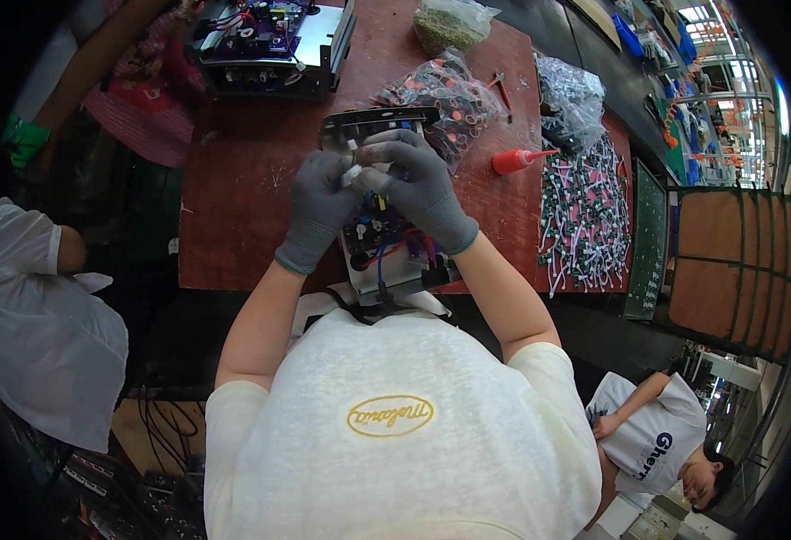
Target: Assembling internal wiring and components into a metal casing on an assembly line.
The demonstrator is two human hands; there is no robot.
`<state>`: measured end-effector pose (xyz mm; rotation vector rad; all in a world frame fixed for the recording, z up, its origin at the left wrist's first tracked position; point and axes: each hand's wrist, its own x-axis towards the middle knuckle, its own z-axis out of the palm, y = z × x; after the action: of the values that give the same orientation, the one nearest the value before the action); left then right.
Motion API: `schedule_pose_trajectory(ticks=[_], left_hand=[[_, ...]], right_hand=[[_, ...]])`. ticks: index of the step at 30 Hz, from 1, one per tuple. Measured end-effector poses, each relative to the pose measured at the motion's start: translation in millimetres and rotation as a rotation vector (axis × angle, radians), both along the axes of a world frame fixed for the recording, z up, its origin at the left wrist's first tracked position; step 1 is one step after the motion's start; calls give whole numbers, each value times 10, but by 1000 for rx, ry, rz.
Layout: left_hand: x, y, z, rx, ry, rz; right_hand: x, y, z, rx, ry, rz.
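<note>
My two hands, in grey knit gloves, meet over an open electronic unit (379, 236) with a purple circuit board, coloured wires and a metal chassis. My left hand (317, 202) has its fingers pinched at a small white connector (352, 175). From the other side my right hand (424, 184) bends its fingers and thumb around the same connector. The fingers partly hide the connector and the middle of the board. The unit's dark end panel (393, 117) rises just beyond my fingers. Its near end lies close to my body at the table's edge.
A similar unit (269, 54) stands on the red-brown table (233, 225) at far left. Bags of ring-shaped parts (454, 99) and of greenish bits (449, 27), pliers (503, 94) and a red bottle (509, 161) lie beyond. Several small wired boards (584, 211) are heaped right. People are on both sides.
</note>
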<state>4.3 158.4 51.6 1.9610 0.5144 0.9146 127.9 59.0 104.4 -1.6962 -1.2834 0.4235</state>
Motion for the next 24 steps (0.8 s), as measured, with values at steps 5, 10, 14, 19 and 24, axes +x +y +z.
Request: schedule_pose_trajectory(ticks=[5,10,14,19,24], left_hand=[[-45,4,-13,-45,5,-32],[-117,-9,37,-136,32,-3],[-135,43,48,-437,-113,-74],[-127,133,61,-294,-43,-193],[-34,154,149,-677,-95,-201]], right_hand=[[64,42,-146,-16,229,87],[77,29,-214,-147,384,-40],[25,34,-132,-134,479,72],[-1,20,-151,-135,398,115],[-60,1,-118,-157,110,28]])
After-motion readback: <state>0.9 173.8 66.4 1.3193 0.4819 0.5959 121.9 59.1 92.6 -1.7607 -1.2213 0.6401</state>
